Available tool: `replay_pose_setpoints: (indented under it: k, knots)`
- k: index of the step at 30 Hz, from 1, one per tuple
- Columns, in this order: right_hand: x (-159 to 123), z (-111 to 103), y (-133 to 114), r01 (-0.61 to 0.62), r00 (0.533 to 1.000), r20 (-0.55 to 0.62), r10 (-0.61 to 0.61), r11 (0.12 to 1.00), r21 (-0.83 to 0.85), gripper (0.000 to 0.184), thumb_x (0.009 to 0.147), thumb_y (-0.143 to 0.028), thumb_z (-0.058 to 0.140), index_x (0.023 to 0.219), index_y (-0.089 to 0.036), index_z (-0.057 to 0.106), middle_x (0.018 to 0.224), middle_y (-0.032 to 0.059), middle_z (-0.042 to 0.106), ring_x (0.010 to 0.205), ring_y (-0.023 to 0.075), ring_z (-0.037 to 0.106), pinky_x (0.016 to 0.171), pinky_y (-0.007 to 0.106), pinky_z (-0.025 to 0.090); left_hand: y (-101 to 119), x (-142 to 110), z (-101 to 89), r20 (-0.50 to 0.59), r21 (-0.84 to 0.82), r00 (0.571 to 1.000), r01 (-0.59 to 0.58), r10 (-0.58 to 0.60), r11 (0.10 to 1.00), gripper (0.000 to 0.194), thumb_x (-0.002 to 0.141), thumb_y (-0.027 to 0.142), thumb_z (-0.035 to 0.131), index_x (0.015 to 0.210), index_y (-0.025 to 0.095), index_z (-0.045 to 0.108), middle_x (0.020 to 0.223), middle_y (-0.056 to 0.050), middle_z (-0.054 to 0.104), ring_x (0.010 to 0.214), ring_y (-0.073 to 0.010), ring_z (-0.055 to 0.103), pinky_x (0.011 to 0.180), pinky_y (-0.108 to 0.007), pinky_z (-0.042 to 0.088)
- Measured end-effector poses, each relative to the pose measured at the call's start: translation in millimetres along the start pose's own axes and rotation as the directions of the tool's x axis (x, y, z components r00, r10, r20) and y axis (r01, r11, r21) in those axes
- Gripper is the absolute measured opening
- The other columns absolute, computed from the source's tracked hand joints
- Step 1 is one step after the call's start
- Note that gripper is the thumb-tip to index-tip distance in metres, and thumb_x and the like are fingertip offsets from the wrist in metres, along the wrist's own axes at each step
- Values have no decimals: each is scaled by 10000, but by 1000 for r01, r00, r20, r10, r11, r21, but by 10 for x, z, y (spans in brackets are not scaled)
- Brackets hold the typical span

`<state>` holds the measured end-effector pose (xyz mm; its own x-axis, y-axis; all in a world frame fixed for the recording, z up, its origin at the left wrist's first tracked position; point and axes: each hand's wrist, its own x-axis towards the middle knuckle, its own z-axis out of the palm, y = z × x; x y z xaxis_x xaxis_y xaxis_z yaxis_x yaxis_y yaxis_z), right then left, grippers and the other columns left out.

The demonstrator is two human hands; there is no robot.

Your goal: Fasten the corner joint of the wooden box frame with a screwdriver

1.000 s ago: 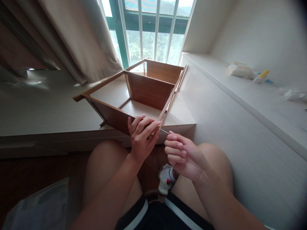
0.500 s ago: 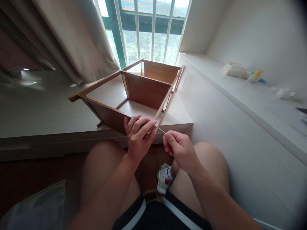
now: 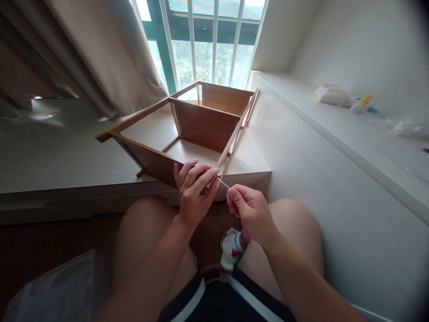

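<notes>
Right hand (image 3: pixel 250 210) closer in, turning thin key (image 3: pixel 223 184) at shelf frame (image 3: pixel 201 129) corner; left hand (image 3: pixel 192 188) grips corner; panels joined, this fastener unfinished.

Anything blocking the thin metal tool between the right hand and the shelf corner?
Nothing visible does. The right hand pinches the thin metal tool, whose tip reaches the near corner of the wooden shelf frame. The left hand grips that corner beside the tip, not across its path.

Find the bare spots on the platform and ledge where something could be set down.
Bare platform lies left of the wooden shelf frame, up to the curtain. The near ledge is bare before the packets. It is crowded where left hand and right hand meet.
</notes>
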<state>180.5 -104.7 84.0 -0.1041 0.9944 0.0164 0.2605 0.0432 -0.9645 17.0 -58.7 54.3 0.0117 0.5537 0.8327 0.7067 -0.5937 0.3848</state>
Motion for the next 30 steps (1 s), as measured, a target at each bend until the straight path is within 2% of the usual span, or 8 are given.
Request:
replay_pose_setpoints:
  k: [5,11,14,18,20,30]
  knots:
    - [-24,-18,1,70,998,-1,-70,995,-68,521,979,-545,457,696,-116,545,631,23,537,615,39,452,625,168,338,-2,4,-2,7,15,1000,1,-1,1000,224,896,235,674,1105,291,732,1108,-14,729,1296,-175,548,1282,-418,218]
    - [23,-49,26,83,997,5,-83,993,-87,517,986,-541,441,703,-122,549,633,23,536,615,48,445,634,178,336,-15,-10,8,-3,2,1000,2,-2,1000,229,887,238,688,1104,296,732,1125,-9,726,1294,-176,550,1284,-420,220]
    - [75,-97,74,158,987,31,-155,976,-152,503,995,-520,431,706,-122,538,657,26,539,637,52,439,664,183,336,-15,-12,10,8,9,1000,17,-17,1000,215,893,255,682,1098,295,735,1125,-11,726,1300,-181,548,1285,-422,216]
    - [125,-164,130,347,938,108,-330,884,-312,428,1005,-441,441,743,-124,558,757,43,576,706,59,447,717,193,328,-18,-9,13,3,4,1000,9,-9,1000,230,892,241,682,1110,294,729,1119,-12,724,1299,-182,546,1281,-424,217]
    - [135,-180,148,404,915,137,-381,841,-361,392,1015,-400,425,773,-127,571,786,47,587,726,61,453,733,197,325,-18,-6,14,1,-2,1000,6,-6,1000,229,892,237,680,1109,292,729,1120,-11,723,1296,-180,547,1282,-423,217]
    - [279,-338,115,470,873,161,-461,705,-530,319,1022,-356,418,878,-152,617,863,46,619,814,71,498,785,198,341,20,5,-9,15,28,1000,26,-26,999,196,909,265,660,1086,281,743,1107,-21,730,1297,-177,552,1289,-429,222]
